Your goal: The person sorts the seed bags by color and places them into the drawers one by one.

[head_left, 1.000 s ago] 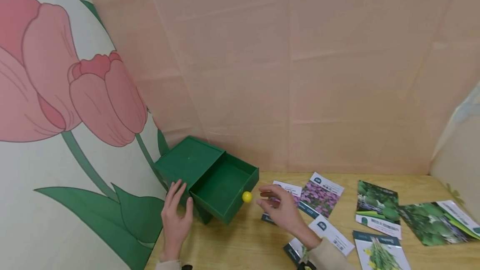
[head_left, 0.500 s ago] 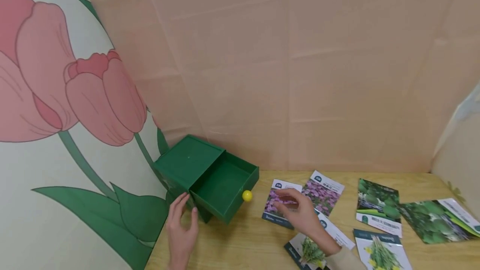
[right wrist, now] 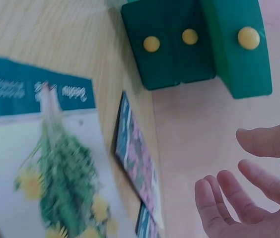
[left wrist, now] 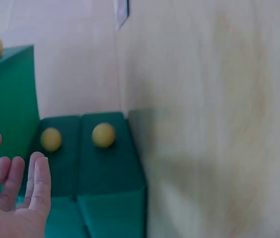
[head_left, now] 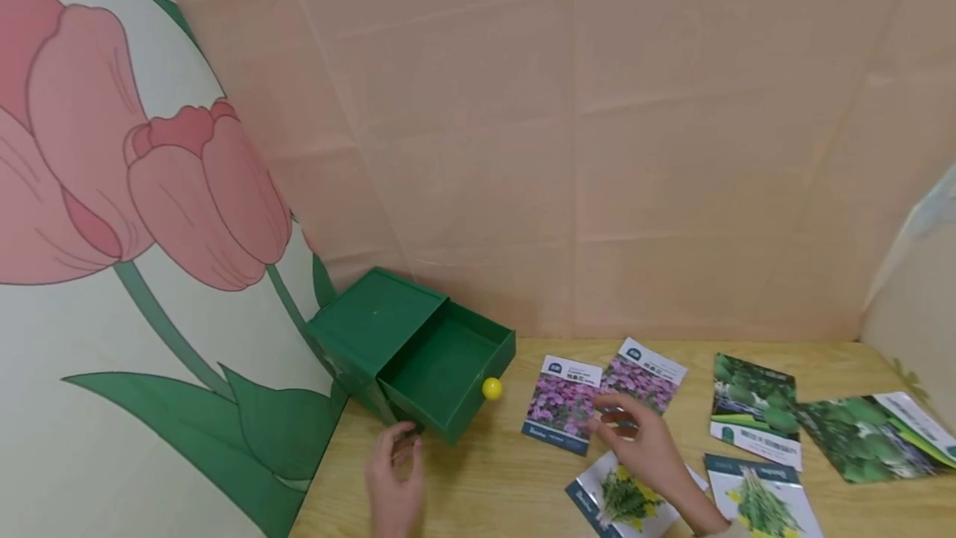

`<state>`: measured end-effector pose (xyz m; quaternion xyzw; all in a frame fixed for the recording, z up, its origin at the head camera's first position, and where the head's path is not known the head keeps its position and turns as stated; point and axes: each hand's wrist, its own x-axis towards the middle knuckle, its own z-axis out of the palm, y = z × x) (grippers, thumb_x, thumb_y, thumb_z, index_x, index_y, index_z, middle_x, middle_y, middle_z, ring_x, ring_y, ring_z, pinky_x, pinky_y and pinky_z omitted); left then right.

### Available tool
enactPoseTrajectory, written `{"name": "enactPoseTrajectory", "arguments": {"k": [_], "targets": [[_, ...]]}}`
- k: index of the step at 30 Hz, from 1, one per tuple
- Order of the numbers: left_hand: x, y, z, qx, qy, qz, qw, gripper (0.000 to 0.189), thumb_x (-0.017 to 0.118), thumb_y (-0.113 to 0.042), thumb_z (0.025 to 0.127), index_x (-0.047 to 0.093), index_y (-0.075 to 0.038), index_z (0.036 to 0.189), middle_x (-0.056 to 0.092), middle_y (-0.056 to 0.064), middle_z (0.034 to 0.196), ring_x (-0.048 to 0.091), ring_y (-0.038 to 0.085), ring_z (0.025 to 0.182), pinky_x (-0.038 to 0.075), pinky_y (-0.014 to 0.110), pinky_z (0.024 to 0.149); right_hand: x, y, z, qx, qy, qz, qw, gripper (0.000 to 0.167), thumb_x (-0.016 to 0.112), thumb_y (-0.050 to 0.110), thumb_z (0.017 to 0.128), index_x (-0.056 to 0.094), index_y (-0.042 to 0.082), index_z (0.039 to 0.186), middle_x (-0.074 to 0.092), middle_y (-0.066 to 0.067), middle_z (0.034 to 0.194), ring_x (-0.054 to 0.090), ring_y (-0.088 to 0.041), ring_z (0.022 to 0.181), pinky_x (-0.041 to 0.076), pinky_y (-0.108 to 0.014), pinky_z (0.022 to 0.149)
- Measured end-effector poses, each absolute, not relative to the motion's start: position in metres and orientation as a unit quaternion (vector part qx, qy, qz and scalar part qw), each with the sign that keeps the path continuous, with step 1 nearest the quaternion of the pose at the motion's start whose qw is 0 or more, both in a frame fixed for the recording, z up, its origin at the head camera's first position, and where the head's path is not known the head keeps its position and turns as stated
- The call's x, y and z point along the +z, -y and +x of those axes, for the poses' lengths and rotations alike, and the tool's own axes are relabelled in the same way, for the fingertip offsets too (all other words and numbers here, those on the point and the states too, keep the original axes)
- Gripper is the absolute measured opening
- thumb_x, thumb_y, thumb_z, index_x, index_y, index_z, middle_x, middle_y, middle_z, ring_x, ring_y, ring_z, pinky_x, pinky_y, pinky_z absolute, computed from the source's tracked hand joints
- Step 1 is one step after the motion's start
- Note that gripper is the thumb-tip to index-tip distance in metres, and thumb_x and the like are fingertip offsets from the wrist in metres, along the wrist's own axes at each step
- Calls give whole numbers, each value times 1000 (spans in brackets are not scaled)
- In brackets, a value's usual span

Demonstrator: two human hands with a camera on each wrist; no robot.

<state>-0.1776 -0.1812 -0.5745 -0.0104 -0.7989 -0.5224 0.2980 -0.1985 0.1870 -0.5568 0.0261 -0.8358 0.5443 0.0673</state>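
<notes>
A small green chest of drawers (head_left: 377, 318) stands at the back left, its top drawer (head_left: 448, 359) pulled out with nothing in it. A round yellow knob (head_left: 492, 389) sits on that drawer's front. Just below the drawer is my left hand (head_left: 397, 471), fingers loosely bent, holding nothing. The left wrist view shows two lower drawers, pushed in, with yellow knobs (left wrist: 104, 135) near those fingers. My right hand (head_left: 646, 447) hovers over the seed packets, thumb and fingers apart. It is closest to a purple-flower packet (head_left: 560, 405) and a yellow-flower packet (head_left: 623, 498).
Another purple-flower packet (head_left: 653, 372) lies behind the right hand. Farther right are two green-leaf packets (head_left: 753, 401) and a second yellow-flower packet (head_left: 762, 492). A tulip-painted wall (head_left: 224, 339) borders the left side; a pinkish sheet (head_left: 597, 189) hangs behind the wooden tabletop (head_left: 478, 488).
My right hand has moved right, away from the top drawer's knob and over the packets. My left hand has shifted from the chest's side, right and down, to below the pulled-out drawer.
</notes>
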Motion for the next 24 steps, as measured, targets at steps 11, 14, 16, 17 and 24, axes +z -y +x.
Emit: {"name": "enactPoseTrajectory", "arguments": {"k": [11, 14, 16, 17, 24], "targets": [[-593, 155, -173, -548, 805, 10, 225, 26, 73, 10, 92, 68, -6, 112, 74, 11, 107, 75, 20, 92, 67, 30, 78, -567, -209, -190, 522, 852, -8, 33, 40, 81, 16, 97, 68, 3, 132, 70, -20, 131, 73, -23, 103, 64, -29, 82], [-595, 147, -172, -552, 807, 5, 213, 25, 76, 6, 92, 67, -4, 113, 73, 11, 107, 76, 20, 92, 67, 30, 78, -569, -212, -188, 518, 855, -17, 24, 42, 81, 17, 97, 67, 2, 134, 70, -20, 130, 72, -22, 101, 64, -28, 80], [-596, 141, -171, -560, 804, 5, 199, 25, 77, 4, 93, 65, 0, 114, 72, 14, 108, 76, 22, 93, 68, 31, 79, -571, -215, -186, 517, 855, -31, 12, 41, 80, 16, 98, 67, 2, 134, 69, -20, 131, 72, -21, 102, 64, -29, 82], [-595, 139, -170, -565, 803, 6, 190, 27, 77, 3, 93, 64, 3, 116, 72, 15, 107, 76, 23, 92, 68, 30, 79, -572, -216, -186, 516, 856, -39, 4, 41, 79, 16, 98, 67, 2, 135, 69, -20, 132, 72, -21, 103, 65, -30, 83], [-592, 123, -167, -599, 792, 1, 118, 29, 75, 6, 91, 65, 7, 118, 72, 20, 111, 74, 20, 94, 65, 26, 84, -581, -225, -181, 489, 870, -65, -2, 46, 78, 14, 98, 63, 0, 139, 66, -24, 137, 71, -32, 111, 65, -43, 93]]}}
